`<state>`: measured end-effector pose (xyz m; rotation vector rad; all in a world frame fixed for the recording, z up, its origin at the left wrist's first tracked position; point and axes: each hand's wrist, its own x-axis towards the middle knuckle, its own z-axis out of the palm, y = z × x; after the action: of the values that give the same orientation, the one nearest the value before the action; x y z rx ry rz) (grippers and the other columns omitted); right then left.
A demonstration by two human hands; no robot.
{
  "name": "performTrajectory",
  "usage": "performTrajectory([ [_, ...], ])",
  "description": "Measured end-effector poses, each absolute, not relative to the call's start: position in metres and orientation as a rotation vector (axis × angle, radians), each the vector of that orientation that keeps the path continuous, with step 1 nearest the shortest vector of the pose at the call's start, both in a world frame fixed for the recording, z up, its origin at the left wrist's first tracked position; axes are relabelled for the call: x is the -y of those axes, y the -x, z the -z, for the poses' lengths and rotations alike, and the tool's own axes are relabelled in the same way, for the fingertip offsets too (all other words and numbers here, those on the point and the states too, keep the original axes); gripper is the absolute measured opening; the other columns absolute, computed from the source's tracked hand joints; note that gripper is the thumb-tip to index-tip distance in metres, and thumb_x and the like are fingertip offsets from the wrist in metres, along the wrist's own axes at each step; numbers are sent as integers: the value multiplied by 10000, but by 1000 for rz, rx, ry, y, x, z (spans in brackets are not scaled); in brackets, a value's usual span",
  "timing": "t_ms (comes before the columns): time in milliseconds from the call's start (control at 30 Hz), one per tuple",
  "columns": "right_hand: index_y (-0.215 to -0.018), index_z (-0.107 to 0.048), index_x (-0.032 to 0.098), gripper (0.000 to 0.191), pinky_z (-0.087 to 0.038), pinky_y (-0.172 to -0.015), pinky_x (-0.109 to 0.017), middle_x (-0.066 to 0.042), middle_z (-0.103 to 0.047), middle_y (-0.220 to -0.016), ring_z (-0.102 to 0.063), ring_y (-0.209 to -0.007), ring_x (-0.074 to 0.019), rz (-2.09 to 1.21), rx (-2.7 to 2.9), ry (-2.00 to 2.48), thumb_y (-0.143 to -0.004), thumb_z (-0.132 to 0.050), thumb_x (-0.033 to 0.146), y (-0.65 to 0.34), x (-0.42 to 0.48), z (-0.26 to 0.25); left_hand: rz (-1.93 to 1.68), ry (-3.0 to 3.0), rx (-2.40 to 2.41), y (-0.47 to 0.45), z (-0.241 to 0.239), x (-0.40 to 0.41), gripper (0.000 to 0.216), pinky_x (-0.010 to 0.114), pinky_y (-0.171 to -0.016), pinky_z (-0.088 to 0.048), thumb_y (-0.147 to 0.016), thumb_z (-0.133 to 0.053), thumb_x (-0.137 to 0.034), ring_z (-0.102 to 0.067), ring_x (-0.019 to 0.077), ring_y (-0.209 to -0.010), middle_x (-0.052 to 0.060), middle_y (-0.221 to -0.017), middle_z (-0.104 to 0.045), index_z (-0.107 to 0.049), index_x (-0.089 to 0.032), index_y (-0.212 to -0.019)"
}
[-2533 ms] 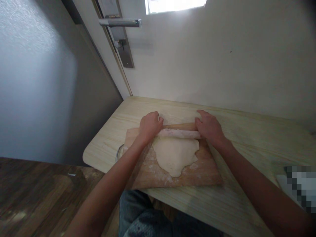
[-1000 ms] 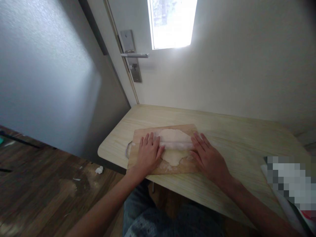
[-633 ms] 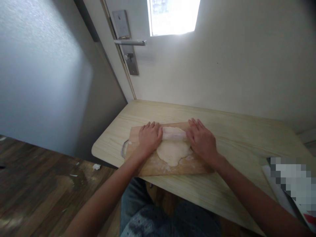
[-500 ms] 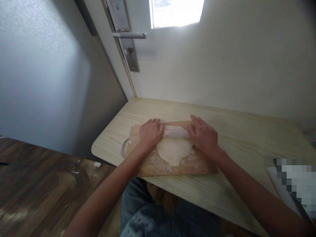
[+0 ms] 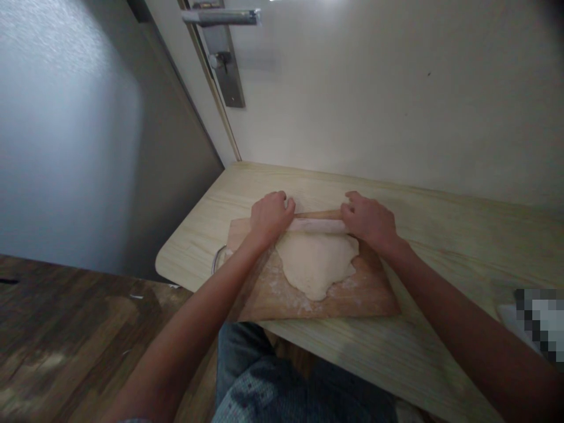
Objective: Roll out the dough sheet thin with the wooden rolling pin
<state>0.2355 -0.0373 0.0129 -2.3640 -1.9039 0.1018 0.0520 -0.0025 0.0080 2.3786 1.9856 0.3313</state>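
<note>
A flat sheet of pale dough lies on a floured wooden cutting board. A pale rolling pin rests across the dough's far edge, near the board's far side. My left hand curls over the pin's left end. My right hand curls over its right end. Both hands have their fingers bent down around the pin.
The board sits on a light wooden table against a white wall. A door with a metal handle stands at the back left. A dark wooden floor lies left of the table. A blurred-out item sits at the table's right edge.
My hands have pushed the rolling pin away from me, from the dough's middle to its far edge. My fingers went from flat on the pin to curled over it. The dough looks wider.
</note>
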Motion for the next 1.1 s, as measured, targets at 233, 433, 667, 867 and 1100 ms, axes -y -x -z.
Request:
performTrajectory([
  [233,-1122,-578,155,405,-417,-611,-312,-147,-658,-917,-615,-799,-244,5,1820,2361,-824,-346,302,-235,25,-12,-421,-2369,-2019,-54,-6,-14,392,308,-659,-433,-857,-274,-313,-606,216,-781,116,-875,-663,-631,-151,-879],
  [433,-1014,-618,141,357,-390,-584,-293,-148,-658,-861,-614,-753,-237,178,1769,2322,-827,-334,249,-234,15,-9,-405,-2344,-2027,-56,-1,-30,398,319,-678,-433,-841,-280,-298,-602,220,-792,129,-885,-659,-643,-144,-894],
  [667,-933,-646,147,377,-399,-610,-320,-138,-667,-901,-615,-773,-245,105,1906,2302,-846,-296,256,-231,12,-3,-292,-2286,-2092,-63,6,-37,425,322,-685,-441,-833,-280,-321,-605,227,-827,121,-925,-658,-655,-141,-919],
  [867,-1059,-615,123,397,-399,-767,-354,-135,-635,-1057,-574,-943,-247,123,1949,2199,-825,-313,229,-234,10,0,-309,-2338,-2030,-62,5,-36,429,333,-709,-449,-844,-259,-304,-593,241,-881,129,-982,-633,-640,-139,-949],
  [1100,-1088,-607,124,422,-356,-887,-397,-138,-548,-1238,-498,-1102,-243,151,1992,2146,-832,-283,214,-232,18,6,-277,-2375,-2056,-62,5,-31,418,338,-715,-448,-840,-270,-298,-573,254,-927,137,-1022,-609,-640,-133,-943],
])
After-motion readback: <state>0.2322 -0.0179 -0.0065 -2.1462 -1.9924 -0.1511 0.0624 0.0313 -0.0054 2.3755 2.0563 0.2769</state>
